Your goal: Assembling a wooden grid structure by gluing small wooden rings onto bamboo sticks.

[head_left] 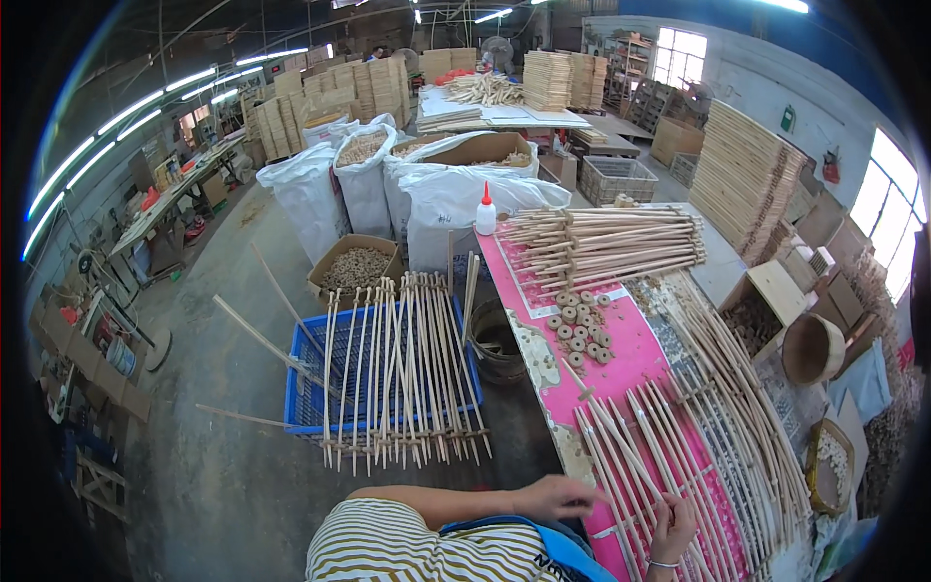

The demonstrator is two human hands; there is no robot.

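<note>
Over the pink tabletop's near edge hovers my left hand (562, 498), its fingers blurred by motion, so I cannot tell whether they hold anything. My right hand (676, 531), with a bracelet at the wrist, is closed in a pinch above the wooden sticks (645, 436); what lies between its fingertips cannot be made out. These sticks lie side by side, pointing away from me. Beyond them rests a pile of round wooden discs with holes (584, 335). A single stick with a disc on it (585, 392) lies between the pile and the near sticks.
A blue crate (308, 388) at left carries many sticks fitted with discs. More such sticks (601, 247) are stacked beside a red-capped glue bottle (486, 211). White sacks (301, 189) and a carton of small wooden parts (357, 267) stand behind. A wooden bucket (813, 349) is at right.
</note>
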